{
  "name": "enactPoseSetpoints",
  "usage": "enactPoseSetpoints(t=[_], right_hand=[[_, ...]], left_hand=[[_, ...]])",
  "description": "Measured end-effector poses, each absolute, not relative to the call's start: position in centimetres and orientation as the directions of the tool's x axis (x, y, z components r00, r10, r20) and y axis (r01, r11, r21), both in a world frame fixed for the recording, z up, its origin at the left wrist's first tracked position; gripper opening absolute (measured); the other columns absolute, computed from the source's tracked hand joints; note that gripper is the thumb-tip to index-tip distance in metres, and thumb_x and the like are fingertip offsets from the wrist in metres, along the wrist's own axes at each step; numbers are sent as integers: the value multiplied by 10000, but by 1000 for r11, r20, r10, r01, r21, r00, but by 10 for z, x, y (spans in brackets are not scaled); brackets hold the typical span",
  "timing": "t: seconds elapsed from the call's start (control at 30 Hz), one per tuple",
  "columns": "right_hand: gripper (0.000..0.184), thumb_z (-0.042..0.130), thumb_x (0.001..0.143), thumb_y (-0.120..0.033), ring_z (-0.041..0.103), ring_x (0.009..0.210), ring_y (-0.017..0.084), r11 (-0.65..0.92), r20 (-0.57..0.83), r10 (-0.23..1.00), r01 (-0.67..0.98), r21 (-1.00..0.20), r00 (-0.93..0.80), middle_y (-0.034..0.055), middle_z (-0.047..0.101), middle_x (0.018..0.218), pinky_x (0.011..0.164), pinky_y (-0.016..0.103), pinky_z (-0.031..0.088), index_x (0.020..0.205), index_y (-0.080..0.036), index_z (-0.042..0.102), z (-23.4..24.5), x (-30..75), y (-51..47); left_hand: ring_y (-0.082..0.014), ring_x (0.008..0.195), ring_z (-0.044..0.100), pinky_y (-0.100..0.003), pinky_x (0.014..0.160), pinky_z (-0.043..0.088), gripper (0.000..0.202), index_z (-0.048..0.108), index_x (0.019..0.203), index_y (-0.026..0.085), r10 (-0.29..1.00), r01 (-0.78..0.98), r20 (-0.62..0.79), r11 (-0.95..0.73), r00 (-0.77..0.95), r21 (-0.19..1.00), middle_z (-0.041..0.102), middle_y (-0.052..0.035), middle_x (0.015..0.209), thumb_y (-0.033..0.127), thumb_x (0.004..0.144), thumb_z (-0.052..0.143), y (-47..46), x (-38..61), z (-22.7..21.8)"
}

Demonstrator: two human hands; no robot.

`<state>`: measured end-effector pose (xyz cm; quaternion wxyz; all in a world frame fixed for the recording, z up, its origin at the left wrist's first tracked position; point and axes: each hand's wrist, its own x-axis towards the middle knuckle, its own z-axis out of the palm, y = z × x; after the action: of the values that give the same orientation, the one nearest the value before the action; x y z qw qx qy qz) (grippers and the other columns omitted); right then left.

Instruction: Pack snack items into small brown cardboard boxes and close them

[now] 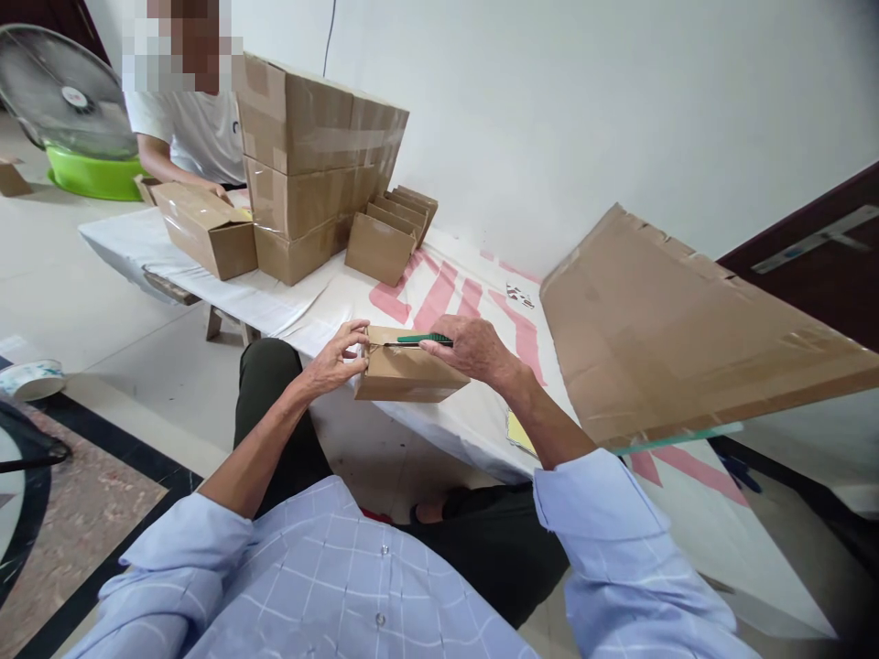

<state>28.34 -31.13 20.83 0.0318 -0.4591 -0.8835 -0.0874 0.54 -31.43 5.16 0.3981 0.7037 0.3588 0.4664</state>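
Observation:
A small brown cardboard box [410, 375] lies at the near edge of the cloth-covered table, in front of my body. My left hand [338, 359] grips its left end, fingers on the top edge and thumb lower down. In my right hand [473, 346] is a green-and-black utility knife [434, 340], held almost flat over the box top. Its thin tip points left and meets the top near my left fingers. Whether the tip has gone into the cardboard cannot be made out.
Taped cartons [320, 174] stand stacked at the back left, beside several upright small boxes [388, 233]. A co-worker [189, 137] handles an open-ended carton [206, 224]. A large cardboard sheet [687, 339] leans at the right. A fan [72, 96] stands at the far left.

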Motion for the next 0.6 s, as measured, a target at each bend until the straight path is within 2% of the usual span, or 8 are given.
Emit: enactPoseSetpoints(t=[0.13,0.23,0.37,0.43,0.5,0.53,0.6], right_hand=[[347,576,1117,-414,715,985,261,549,22,819,793,264,-574,127,816,1094,678,331,322,1066,-160,806,223,266,-314],[379,555,1133,-434,724,1016,272,555,-23,816,770,316,-578,143,816,1117,667,332,309,1114,-152,808,229,265,-313],[407,578,1109,-485,711,942,270,491,35,848,810,320,-529,136,817,1024,650,329,320,982,-178,813,227,309,-306],[409,604,1079,-511,691,872,259,460,154,854,859,225,-497,122,806,941,658,339,364,898,-198,794,221,350,-306],[378,570,1078,-509,687,874,252,466,303,837,884,43,-456,101,800,965,726,354,443,946,-227,786,208,397,-314],[376,538,1080,-502,688,880,255,437,360,845,898,-42,-394,101,796,986,762,364,470,984,-232,781,197,420,-320],[384,488,1065,-488,686,903,271,261,406,897,950,-169,-174,118,787,1029,787,379,489,1048,-221,764,169,463,-340]], left_hand=[[-335,1549,496,-405,1015,608,261,715,1104,244,878,143,373,-428,301,892,482,-134,1661,331,858,712,-312,6,51],[-328,1517,521,-399,1005,608,256,719,1081,243,880,158,371,-428,296,890,499,-125,1639,317,836,712,-307,7,50],[-315,1459,558,-398,1004,609,347,735,1137,254,886,174,355,-416,298,893,513,-110,1599,298,794,710,-305,5,51],[-316,1460,553,-410,1020,607,430,745,1216,273,884,182,354,-419,305,889,510,-100,1591,290,789,705,-307,4,52],[-324,1486,531,-431,1048,601,507,741,1305,301,876,189,359,-431,323,882,500,-90,1596,286,800,699,-309,3,54],[-327,1499,519,-443,1062,598,541,732,1348,317,871,191,362,-438,333,878,497,-86,1599,285,809,697,-310,2,54],[-334,1520,500,-463,1084,593,594,707,1418,345,861,195,368,-452,351,871,491,-83,1606,290,827,701,-310,2,55]])
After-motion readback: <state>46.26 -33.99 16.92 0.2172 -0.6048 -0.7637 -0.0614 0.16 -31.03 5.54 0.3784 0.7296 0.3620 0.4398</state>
